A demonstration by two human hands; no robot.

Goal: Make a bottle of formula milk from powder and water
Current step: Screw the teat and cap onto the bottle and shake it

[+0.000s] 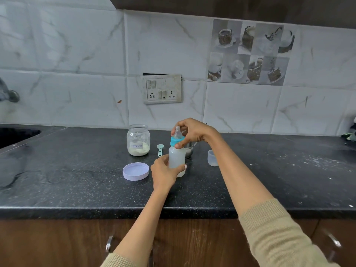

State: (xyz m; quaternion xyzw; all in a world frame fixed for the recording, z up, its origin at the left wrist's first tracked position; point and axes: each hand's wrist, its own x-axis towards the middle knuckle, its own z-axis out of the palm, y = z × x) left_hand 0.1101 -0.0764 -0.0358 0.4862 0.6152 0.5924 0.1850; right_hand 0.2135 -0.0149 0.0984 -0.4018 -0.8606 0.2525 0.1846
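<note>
A baby bottle [176, 157] with cloudy white liquid stands upright on the black counter [77, 180]. My left hand [163, 175] wraps around its lower body. My right hand [190, 132] grips the teal collar [175, 141] with the clear teat on top. The open glass jar of formula powder [138, 140] stands to the left, labelled. Its lilac lid [136, 171] lies upside down in front of it. A small teal scoop [160, 149] lies between the jar and the bottle.
A clear bottle cap [213, 158] stands to the right of the bottle. A steel cup [189, 150] is partly hidden behind the bottle. A sink [17, 134] lies at the far left. White powder specks dot the counter at right. Wall sockets sit above.
</note>
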